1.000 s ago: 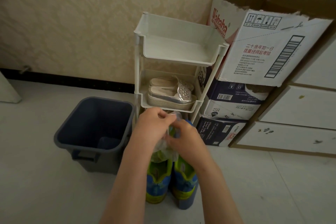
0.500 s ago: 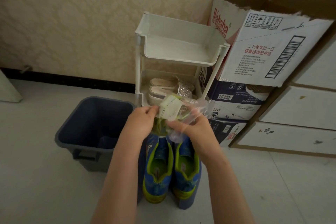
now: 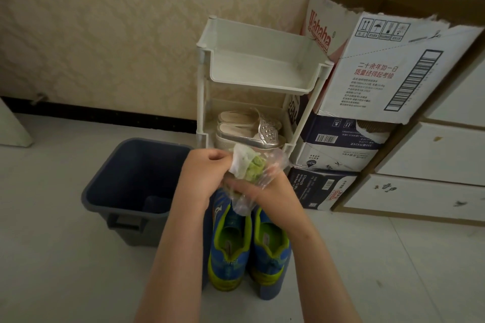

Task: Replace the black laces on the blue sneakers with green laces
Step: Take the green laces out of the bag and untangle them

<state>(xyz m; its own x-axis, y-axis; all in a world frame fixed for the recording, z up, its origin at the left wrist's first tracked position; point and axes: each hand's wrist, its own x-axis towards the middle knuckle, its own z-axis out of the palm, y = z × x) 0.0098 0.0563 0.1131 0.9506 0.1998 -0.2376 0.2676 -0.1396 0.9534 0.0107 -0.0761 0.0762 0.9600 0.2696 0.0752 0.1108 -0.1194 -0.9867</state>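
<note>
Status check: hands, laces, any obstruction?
Left hand and right hand grip the clear packet. Green laces inside it, above blue sneakers. Nothing in the way.

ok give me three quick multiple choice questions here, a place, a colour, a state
1. Where is the bin relative to the blue sneakers? A) left B) right C) on them
2. What colour are the sandals on the rack? A) red B) silver C) black
3. The clear bag of green laces is: A) on the floor B) in the bin C) gripped in both hands

1 A: it stands left of the pair. 2 B: they gleam silver. 3 C: left hand and right hand hold it above the sneakers.
</note>
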